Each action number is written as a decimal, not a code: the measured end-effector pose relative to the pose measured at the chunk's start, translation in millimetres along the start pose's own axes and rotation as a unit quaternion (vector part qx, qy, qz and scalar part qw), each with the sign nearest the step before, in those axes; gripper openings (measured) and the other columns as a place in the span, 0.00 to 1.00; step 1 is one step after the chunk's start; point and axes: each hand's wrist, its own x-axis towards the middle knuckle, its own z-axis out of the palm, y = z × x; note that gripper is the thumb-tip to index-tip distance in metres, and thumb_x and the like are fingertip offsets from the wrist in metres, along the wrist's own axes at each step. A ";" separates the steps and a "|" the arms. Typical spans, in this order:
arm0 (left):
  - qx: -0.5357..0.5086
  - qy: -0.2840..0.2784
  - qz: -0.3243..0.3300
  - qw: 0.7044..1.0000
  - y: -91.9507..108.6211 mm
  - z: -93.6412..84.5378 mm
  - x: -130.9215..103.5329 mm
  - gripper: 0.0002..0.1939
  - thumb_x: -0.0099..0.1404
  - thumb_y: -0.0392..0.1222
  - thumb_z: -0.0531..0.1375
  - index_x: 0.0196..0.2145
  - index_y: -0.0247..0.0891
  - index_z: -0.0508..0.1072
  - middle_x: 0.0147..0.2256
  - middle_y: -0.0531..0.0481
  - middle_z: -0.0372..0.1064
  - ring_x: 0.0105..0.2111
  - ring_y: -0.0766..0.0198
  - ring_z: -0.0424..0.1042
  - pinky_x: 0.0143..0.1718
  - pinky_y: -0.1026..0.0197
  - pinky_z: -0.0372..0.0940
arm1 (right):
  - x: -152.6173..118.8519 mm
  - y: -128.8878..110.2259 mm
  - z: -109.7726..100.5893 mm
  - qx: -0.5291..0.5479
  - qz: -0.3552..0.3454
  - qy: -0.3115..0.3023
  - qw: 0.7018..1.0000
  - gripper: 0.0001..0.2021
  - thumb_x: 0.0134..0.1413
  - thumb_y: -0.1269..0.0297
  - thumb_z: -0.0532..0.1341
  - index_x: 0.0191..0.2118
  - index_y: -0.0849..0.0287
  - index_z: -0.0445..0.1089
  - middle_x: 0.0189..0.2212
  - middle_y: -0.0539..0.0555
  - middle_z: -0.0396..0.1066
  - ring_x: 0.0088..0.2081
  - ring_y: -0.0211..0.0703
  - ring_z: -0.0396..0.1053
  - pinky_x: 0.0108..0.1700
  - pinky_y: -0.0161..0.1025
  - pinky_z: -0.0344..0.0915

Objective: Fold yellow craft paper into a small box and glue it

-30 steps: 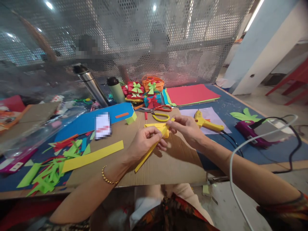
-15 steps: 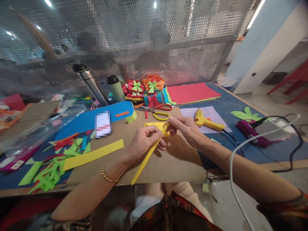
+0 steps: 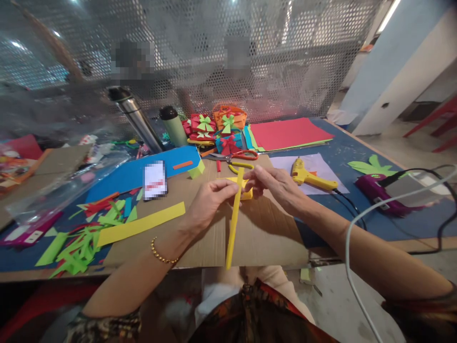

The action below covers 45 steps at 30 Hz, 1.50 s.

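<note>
A narrow yellow paper strip [image 3: 233, 224] hangs nearly upright over the cardboard sheet [image 3: 271, 233]. Near its upper part, my left hand [image 3: 212, 200] pinches it between thumb and fingers. My right hand [image 3: 267, 183] is just to the right of the strip's top, its fingers bent together; whether it grips anything is hidden. Behind and below both hands lies a folded yellow paper piece [image 3: 247, 191], partly covered. Scissors with red and yellow handles [image 3: 244, 156] lie just beyond the hands.
A yellow glue gun [image 3: 314, 181] rests on pale paper at right, beside a purple power strip [image 3: 378, 195] with cables. Green scraps [image 3: 76, 250] and a wide yellow strip [image 3: 143, 224] lie left. Small paper bags [image 3: 228, 124], bottles [image 3: 173, 126] and red sheets [image 3: 293, 134] stand or lie behind.
The narrow strip has turned from slanting down-left to nearly upright, its lower end swinging right. My right hand has shifted slightly right, off the strip's top. The whole view has moved a little.
</note>
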 end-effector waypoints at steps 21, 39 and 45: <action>0.021 0.062 0.040 0.997 -3.0 -2.2 6.4 0.16 0.56 0.47 0.69 0.24 0.36 0.69 0.20 0.55 0.66 0.20 0.73 0.63 0.23 0.69 0.57 | -8.2 1.3 20.0 -0.075 0.025 -0.103 0.992 0.19 0.60 0.52 0.54 0.23 0.57 0.63 0.22 0.48 0.64 0.26 0.36 0.61 0.30 0.35 0.57; 0.012 0.014 0.033 0.999 -4.3 -3.9 5.0 0.15 0.57 0.49 0.70 0.29 0.34 0.74 0.23 0.53 0.68 0.22 0.72 0.64 0.25 0.67 0.57 | -9.4 6.5 24.6 -0.022 0.027 -0.075 0.997 0.21 0.59 0.46 0.58 0.27 0.59 0.68 0.22 0.48 0.63 0.26 0.35 0.58 0.28 0.34 0.56; 0.016 0.067 0.058 0.996 -2.4 -5.8 9.3 0.18 0.53 0.49 0.72 0.23 0.35 0.70 0.19 0.54 0.66 0.21 0.72 0.62 0.25 0.67 0.57 | -10.5 8.0 23.3 -0.045 0.043 -0.090 0.994 0.21 0.58 0.47 0.59 0.23 0.58 0.66 0.20 0.48 0.62 0.24 0.34 0.59 0.27 0.34 0.54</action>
